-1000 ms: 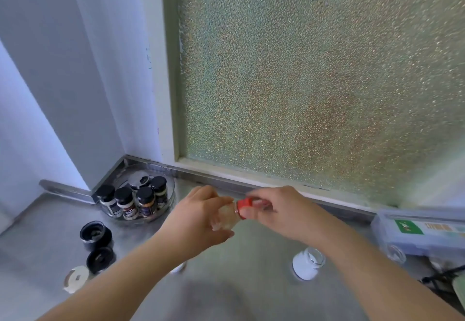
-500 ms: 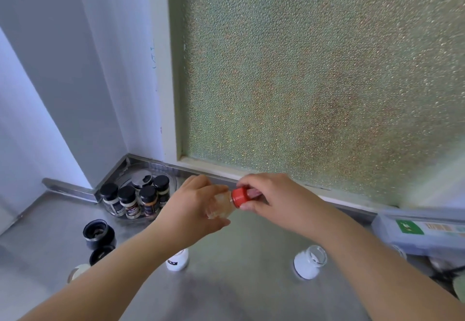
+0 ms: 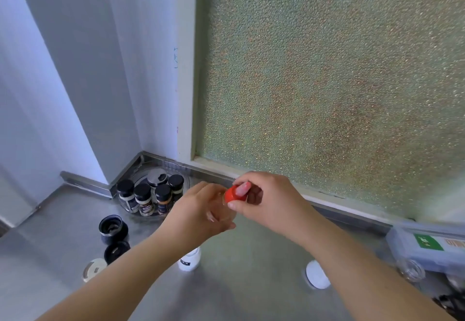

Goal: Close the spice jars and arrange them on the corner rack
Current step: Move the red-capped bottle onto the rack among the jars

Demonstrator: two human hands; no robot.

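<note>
My left hand (image 3: 198, 216) grips a small clear spice jar (image 3: 224, 210) held above the steel counter. My right hand (image 3: 266, 200) pinches the jar's red cap (image 3: 232, 194), which sits on the jar's mouth. In the back left corner stands the round clear rack (image 3: 137, 179), holding several black-capped spice jars (image 3: 143, 198) and a silver lid (image 3: 156, 177). A white jar (image 3: 190, 260) shows just below my left wrist. Another white jar (image 3: 317, 274) stands on the counter under my right forearm.
Left of my arm sit an open black container (image 3: 113, 229), a black lid (image 3: 116, 250) and a white lid (image 3: 93, 268). A clear plastic box with a green label (image 3: 427, 247) and an open glass jar (image 3: 411, 270) lie at the right. A frosted window (image 3: 327, 81) backs the counter.
My view has shifted, so the hands sit lower in the frame. My right hand has turned on the red cap; the left keeps its grip on the jar.
</note>
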